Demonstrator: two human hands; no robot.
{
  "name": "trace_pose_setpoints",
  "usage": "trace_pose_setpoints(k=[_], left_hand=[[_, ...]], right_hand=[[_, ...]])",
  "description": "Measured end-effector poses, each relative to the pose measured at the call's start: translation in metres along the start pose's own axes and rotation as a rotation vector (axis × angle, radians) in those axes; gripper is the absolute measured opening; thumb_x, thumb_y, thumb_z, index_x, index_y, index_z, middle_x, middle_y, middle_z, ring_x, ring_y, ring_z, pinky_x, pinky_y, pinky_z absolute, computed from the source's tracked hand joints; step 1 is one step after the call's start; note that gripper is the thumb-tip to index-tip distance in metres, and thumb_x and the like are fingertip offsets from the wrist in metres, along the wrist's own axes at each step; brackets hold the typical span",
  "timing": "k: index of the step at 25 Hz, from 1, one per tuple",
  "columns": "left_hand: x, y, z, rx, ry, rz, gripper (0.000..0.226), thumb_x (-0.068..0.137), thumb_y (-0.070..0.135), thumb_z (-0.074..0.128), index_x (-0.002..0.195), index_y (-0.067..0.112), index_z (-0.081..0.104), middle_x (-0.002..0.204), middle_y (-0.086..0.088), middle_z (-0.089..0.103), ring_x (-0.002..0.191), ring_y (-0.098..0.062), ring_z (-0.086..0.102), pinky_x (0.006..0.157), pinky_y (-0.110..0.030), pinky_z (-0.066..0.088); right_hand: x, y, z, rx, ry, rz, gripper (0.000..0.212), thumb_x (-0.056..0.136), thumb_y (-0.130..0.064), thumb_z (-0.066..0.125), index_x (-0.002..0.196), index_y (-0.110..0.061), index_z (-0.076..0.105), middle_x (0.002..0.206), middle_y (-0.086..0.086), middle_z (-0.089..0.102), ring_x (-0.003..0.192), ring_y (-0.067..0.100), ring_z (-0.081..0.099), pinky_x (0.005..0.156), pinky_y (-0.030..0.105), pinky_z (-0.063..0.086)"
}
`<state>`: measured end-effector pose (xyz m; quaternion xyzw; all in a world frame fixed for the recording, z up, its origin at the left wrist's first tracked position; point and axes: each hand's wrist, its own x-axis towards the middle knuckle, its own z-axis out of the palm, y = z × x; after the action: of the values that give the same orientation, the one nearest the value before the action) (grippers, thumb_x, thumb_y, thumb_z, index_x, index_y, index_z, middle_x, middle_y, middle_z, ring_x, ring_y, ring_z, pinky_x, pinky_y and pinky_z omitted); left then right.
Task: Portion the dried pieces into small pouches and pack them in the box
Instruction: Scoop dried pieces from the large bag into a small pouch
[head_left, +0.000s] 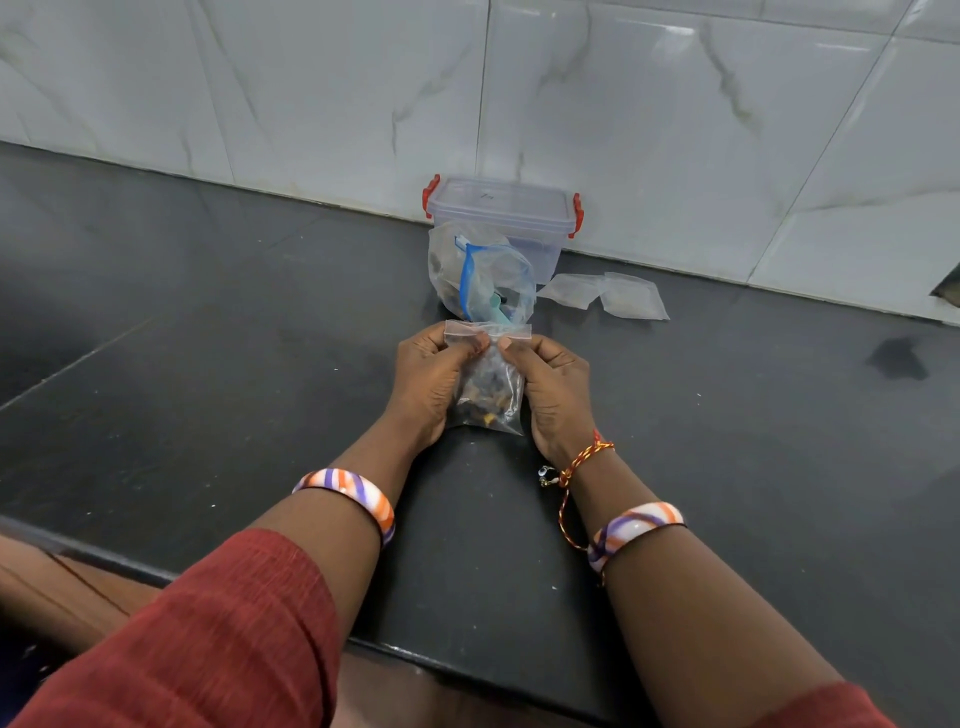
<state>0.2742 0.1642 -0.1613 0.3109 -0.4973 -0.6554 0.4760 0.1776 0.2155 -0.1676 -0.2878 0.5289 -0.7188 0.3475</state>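
On dark counter (208, 364), left hand (428, 382), right hand (553, 387) pinching filled pouch (488, 387)

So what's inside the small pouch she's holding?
The small pouch holds dark dried pieces with a few yellowish bits, piled low. The left hand and right hand cover its sides.

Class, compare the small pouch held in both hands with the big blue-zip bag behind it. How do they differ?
The small pouch is pinched at its top by the left hand and right hand; the big bag stands untouched. The small pouch is smaller, with a clear top strip; the big bag has a blue one. Both are see-through plastic.
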Motion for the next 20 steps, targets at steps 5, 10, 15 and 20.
trace_pose_setpoints(k=[5,10,15,20], left_hand=[[0.0016,-0.0006,-0.0001,-0.067,0.040,-0.041,0.012,0.083,-0.004,0.061,0.089,0.002,0.070,0.068,0.000,0.073,0.064,-0.010,0.070,0.062,-0.024,0.059],[0.0014,-0.0002,-0.0002,-0.110,0.018,-0.095,0.014,0.089,0.003,0.055,0.090,0.000,0.069,0.067,-0.003,0.073,0.063,-0.014,0.071,0.065,-0.031,0.061],[0.0039,0.0010,0.0013,-0.260,0.020,-0.199,0.024,0.096,0.016,0.047,0.092,0.000,0.066,0.073,-0.011,0.073,0.065,-0.020,0.071,0.069,-0.041,0.058],[-0.0006,-0.0015,-0.0005,-0.134,-0.055,-0.062,0.007,0.081,0.002,0.065,0.086,0.005,0.069,0.071,-0.005,0.074,0.066,-0.016,0.071,0.065,-0.030,0.060]], right_hand=[[0.0023,0.0008,-0.0026,0.111,0.024,0.051,0.006,0.084,-0.003,0.063,0.085,-0.002,0.069,0.083,0.013,0.069,0.068,0.015,0.068,0.063,0.027,0.059],[0.0029,0.0009,-0.0008,0.123,0.064,0.021,0.012,0.084,0.001,0.061,0.076,-0.004,0.069,0.062,0.001,0.071,0.056,0.009,0.067,0.052,0.021,0.055],[0.0032,0.0007,0.0007,0.119,0.069,0.036,0.017,0.087,-0.005,0.059,0.073,-0.006,0.069,0.069,0.008,0.069,0.057,0.013,0.067,0.058,0.029,0.059],[0.0009,0.0020,-0.0024,0.041,0.014,-0.002,0.006,0.084,-0.009,0.065,0.083,-0.005,0.069,0.089,0.021,0.068,0.081,0.032,0.065,0.081,0.052,0.055]])
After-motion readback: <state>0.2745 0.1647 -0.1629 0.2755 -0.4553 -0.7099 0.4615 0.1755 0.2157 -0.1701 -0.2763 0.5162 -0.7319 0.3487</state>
